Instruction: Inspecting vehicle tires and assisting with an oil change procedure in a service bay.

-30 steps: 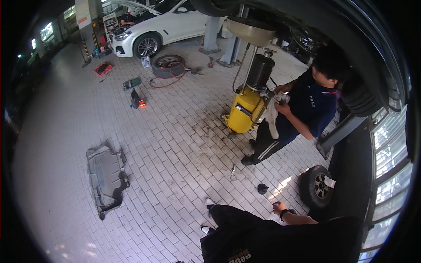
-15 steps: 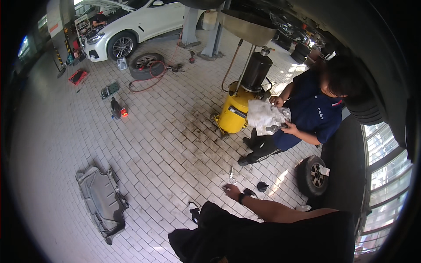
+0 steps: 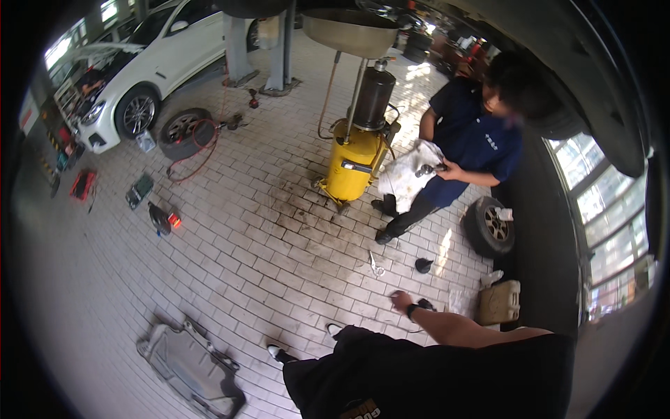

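My right hand (image 3: 401, 301), a dark band at its wrist, hangs in front of my black shirt. Its fingers look loosely apart with nothing visible in them. Beyond it on the paving lie a silvery metal tool (image 3: 377, 265) and a small black funnel-like piece (image 3: 423, 265). Another dark object (image 3: 425, 306) is partly hidden behind my wrist. No part of my left hand shows. Across from me a co-worker (image 3: 474, 133) in a dark blue shirt holds a stained white cloth (image 3: 407, 178) and a dark metal part (image 3: 426, 170).
A yellow oil drainer (image 3: 349, 174) with a wide pan stands ahead. A grey undertray (image 3: 192, 370) lies at the lower left. To the right are a wheel (image 3: 488, 227) and a beige jug (image 3: 500, 302). A white car (image 3: 160, 56), a loose wheel (image 3: 183, 133) and a red hose lie farther left.
My view has shifted, bringing the beige jug and both my feet into sight. My right hand appears farther right. The co-worker still holds the cloth and metal part.
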A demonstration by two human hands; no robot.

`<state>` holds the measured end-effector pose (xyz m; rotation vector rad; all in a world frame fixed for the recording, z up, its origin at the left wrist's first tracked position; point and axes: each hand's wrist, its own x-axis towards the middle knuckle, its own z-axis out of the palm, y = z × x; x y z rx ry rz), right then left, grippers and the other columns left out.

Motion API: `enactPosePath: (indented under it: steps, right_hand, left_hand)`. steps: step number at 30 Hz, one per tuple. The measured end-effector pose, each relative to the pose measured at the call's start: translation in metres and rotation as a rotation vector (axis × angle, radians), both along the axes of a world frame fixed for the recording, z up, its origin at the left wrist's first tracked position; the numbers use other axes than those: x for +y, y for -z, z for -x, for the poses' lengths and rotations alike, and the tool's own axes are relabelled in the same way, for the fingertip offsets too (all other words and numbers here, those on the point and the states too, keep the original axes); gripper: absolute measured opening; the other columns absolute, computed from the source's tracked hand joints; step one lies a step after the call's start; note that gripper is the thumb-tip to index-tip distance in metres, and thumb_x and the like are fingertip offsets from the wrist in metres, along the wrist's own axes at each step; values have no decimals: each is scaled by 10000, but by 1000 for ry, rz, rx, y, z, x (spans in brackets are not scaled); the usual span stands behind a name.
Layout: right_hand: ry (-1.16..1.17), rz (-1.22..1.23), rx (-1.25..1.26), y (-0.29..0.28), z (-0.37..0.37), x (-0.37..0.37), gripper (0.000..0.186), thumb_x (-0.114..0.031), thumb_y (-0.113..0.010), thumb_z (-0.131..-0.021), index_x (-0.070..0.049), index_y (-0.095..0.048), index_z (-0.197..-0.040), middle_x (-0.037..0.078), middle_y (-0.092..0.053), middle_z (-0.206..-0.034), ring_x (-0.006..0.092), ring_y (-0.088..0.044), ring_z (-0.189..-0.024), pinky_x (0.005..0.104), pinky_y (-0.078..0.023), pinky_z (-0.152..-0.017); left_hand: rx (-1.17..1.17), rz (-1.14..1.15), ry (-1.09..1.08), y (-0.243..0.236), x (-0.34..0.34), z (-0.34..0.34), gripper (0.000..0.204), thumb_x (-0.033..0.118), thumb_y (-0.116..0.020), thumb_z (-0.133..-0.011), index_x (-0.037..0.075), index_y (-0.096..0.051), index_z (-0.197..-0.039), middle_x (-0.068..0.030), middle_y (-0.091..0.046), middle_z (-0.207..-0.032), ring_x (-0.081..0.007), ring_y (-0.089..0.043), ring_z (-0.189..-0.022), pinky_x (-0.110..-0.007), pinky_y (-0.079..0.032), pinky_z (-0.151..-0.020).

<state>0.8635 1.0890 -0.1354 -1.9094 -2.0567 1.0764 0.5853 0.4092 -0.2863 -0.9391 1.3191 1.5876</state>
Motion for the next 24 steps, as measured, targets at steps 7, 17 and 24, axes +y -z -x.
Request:
enactPosePath:
  steps: [7, 17, 24]
  right_hand:
    - [738, 121, 114, -52, -45, -154, 229, -177, -501, -774, -20, -615, -896, 126, -623, -655, 195, -623, -546, 302, -516, -504]
    - [567, -196, 214, -137, 49, -238, 221, -155, -517, -765, -28, -603, -924, 108, -635, -739, 169, -625, -598, 277, -492, -560]
    - [772, -204, 293, -98, -6, -285, 212, -134, -527, -785, 21, -579, -922, 120, -613, -795, 168, -602, -589, 267, -482, -500]
  left_hand:
    - [68, 9, 177, -7, -17, 228, 458, 372, -344, -856, 196, -338, -1279, -131, -350, -1314, -357, -341, -1187, -531, -329, -918]
    - [174, -21, 426, -18, 65, 419, 454, 410, -437, -820, 217, -412, -1230, -111, -393, -1279, -347, -375, -1154, -487, -344, -897]
    - [42, -167, 386, -8, 116, 414, 352, 253, -424, -858, 158, -431, -1197, -116, -479, -1160, -339, -496, -1037, -479, -400, -784]
